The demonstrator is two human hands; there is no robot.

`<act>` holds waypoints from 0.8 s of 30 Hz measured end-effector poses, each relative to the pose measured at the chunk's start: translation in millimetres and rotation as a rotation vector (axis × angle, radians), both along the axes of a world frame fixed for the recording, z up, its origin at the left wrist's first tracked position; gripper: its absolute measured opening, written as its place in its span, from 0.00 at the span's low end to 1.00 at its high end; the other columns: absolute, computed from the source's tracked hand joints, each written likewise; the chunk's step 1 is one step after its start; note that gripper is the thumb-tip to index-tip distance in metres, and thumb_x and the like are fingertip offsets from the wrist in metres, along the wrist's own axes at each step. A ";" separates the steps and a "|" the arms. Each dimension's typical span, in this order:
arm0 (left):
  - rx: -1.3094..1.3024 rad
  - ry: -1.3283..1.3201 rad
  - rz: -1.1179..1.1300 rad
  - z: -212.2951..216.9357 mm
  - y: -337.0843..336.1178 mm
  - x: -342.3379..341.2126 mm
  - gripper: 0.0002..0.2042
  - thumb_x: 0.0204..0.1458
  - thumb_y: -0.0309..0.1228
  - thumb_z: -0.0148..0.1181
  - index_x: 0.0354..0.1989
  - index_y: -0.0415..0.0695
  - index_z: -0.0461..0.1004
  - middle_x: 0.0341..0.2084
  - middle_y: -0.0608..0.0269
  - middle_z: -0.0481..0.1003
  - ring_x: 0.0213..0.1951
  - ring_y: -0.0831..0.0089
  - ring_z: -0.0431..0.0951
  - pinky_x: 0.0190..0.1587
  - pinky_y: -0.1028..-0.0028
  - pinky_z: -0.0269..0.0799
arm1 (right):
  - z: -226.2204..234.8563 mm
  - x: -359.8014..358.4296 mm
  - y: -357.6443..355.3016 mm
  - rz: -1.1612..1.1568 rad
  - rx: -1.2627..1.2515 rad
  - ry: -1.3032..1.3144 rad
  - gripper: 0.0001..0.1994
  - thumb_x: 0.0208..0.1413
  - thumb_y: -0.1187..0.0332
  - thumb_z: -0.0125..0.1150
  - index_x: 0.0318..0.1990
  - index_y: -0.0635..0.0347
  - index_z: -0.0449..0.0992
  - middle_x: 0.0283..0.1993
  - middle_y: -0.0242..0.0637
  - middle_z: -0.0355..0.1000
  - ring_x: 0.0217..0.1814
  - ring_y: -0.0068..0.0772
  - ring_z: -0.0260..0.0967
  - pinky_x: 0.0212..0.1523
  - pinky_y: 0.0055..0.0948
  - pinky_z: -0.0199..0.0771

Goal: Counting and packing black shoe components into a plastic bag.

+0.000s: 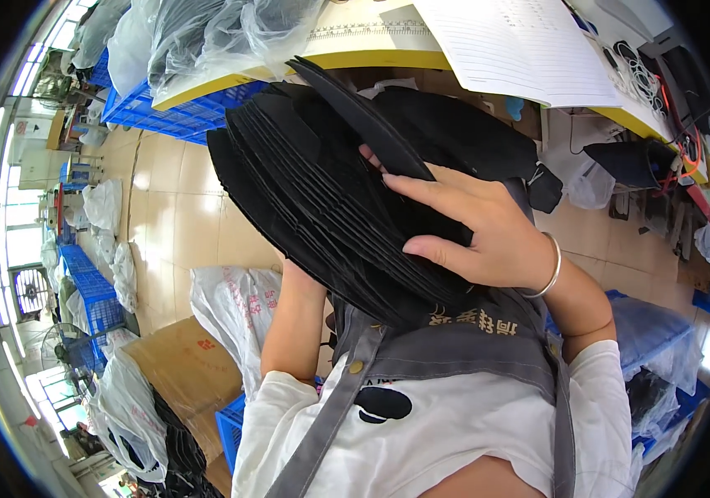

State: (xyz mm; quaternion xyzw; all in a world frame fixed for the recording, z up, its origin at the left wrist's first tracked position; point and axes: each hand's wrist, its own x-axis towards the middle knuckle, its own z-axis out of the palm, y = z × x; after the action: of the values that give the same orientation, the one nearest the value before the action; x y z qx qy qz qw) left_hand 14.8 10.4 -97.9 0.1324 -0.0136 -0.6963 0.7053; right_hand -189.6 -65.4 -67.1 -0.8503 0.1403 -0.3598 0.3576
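Observation:
A thick stack of black flat fabric pieces [313, 183] with curved, layered edges is held up in front of my grey apron. My right hand [475, 224] lies over its right side, thumb on the layers and fingers around one narrow black piece [363, 116] that stands apart from the rest. Under the stack's lower left edge, my left hand [289, 270] bears it from below; its fingers are hidden behind the fabric. Beyond the right hand, another black fabric piece [463, 124] extends toward the table.
Ahead is a yellow-edged table [355, 58] bearing clear plastic bags [214, 41], a ruler strip and an open notebook [521, 50]. Blue crates [156, 108] stand beneath its left end. A cardboard box [185, 361] and white bags sit at my left, a blue bundle [654, 332] at my right.

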 end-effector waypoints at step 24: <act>0.156 -0.245 0.126 -40.5 0.2 15.0 0.29 0.57 0.50 0.36 0.61 0.42 0.56 0.56 0.50 0.62 0.55 0.54 0.65 0.57 0.58 0.63 | 15.2 4.3 8.6 -0.047 0.092 0.095 0.27 0.41 0.80 0.51 0.55 0.56 0.68 0.46 0.55 0.68 0.36 0.48 0.71 0.34 0.29 0.72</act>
State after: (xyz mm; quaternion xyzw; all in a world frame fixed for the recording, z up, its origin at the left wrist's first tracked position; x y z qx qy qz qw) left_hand 29.8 10.6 -138.4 0.2713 -0.0369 -0.6281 0.7283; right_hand -185.3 -56.8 -51.9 -0.8456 0.1933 -0.3205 0.3806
